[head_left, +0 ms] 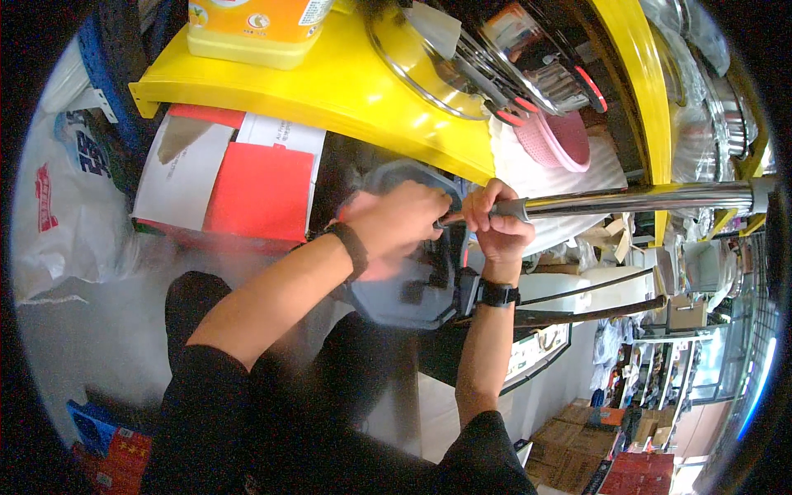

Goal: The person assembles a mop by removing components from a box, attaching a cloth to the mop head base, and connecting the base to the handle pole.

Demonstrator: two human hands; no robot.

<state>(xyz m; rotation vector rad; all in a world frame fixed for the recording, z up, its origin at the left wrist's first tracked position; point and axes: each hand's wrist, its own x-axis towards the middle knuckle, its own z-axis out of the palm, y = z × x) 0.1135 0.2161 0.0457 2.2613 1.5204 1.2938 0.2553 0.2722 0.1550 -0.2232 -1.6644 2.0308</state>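
Note:
A shiny metal pole (pixel 643 200) with a grey plastic collar (pixel 511 209) runs across to the right edge. My right hand (pixel 499 227) is closed around the pole at this collar. Just left of it, my left hand (pixel 400 214) has its fingers curled on the thinner end of the same pole. Below both hands sits a grey plastic bucket-like container (pixel 412 312), partly hidden by my left hand and arm. Something reddish beside my left hand is blurred, and I cannot make out what it is.
A yellow shelf (pixel 346 82) crosses above my hands, bearing an orange-labelled tub (pixel 256 33) and lidded metal pots (pixel 536 58). A red-and-white carton (pixel 256 190) stands at left under it. A pink basket (pixel 557 142) is behind my right hand; cardboard boxes (pixel 569 445) are stacked lower right.

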